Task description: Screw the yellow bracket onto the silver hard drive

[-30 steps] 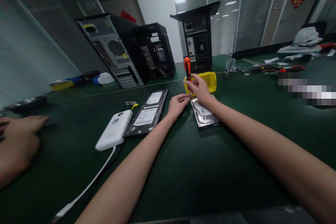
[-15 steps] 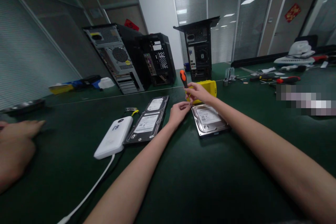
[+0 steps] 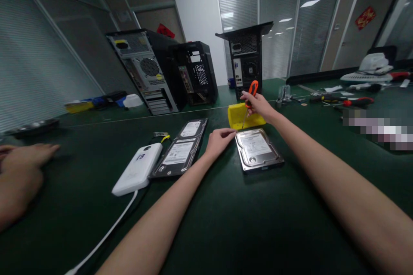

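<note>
My right hand (image 3: 258, 105) is closed around an orange and black screwdriver (image 3: 253, 91), whose shaft slants down toward the far edge of a silver hard drive (image 3: 256, 148). Beside the drive's far left corner, my left hand (image 3: 221, 139) has its fingers pressed together; whatever they hold, if anything, is too small to make out. A yellow plastic tray or case (image 3: 236, 117) stands on edge just behind the drive. Two more hard drives (image 3: 179, 151) lie end to end left of my left hand, next to a white power bank (image 3: 137, 171) with a white cable.
Three black computer cases (image 3: 163, 64) stand at the back of the green table (image 3: 206, 227). Another person's hand (image 3: 30, 157) rests at the left edge. Pliers and other tools (image 3: 358, 101) lie at the right, near a blurred-out patch.
My right hand and the screwdriver have moved right, away from my left fingertips, and the screwdriver's lean has changed. The view has shifted slightly.
</note>
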`<state>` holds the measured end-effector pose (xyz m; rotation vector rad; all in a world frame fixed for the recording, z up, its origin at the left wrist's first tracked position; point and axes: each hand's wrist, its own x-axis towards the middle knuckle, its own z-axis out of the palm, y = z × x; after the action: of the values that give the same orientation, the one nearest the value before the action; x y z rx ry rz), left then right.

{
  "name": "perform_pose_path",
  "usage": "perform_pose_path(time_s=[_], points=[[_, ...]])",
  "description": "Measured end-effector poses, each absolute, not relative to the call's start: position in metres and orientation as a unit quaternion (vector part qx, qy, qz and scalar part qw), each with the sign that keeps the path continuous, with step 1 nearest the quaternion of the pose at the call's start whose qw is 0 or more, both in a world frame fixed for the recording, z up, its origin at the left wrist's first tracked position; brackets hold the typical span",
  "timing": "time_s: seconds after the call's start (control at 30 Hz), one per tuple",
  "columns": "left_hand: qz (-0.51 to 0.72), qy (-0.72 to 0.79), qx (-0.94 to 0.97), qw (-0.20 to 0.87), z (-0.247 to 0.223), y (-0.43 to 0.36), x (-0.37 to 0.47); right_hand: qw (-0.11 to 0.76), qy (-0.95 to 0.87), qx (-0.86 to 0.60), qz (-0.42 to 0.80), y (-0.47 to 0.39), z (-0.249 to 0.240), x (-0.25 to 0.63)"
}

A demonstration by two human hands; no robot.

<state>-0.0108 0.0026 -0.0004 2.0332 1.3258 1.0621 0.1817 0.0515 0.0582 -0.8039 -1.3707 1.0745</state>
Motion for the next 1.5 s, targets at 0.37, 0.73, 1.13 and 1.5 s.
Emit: perform_pose_path(time_s=[0.37,0.73,1.13,1.5], points=[[0.373,0.481,0.761,0.222,0.000,0.005,-0.012,0.590,-0.681,-0.303,0.309,0.050,0.055,0.171],[0.366,0.477,0.772,0.206,-0.005,0.011,-0.012,0.575,-0.711,-0.296,0.276,0.042,0.057,0.165],[0.367,0.477,0.773,0.202,-0.010,0.014,-0.011,0.563,-0.726,-0.306,0.250,0.040,0.057,0.164],[0.366,0.485,0.764,0.217,-0.012,0.016,-0.010,0.565,-0.732,-0.291,0.244,0.035,0.058,0.162]])
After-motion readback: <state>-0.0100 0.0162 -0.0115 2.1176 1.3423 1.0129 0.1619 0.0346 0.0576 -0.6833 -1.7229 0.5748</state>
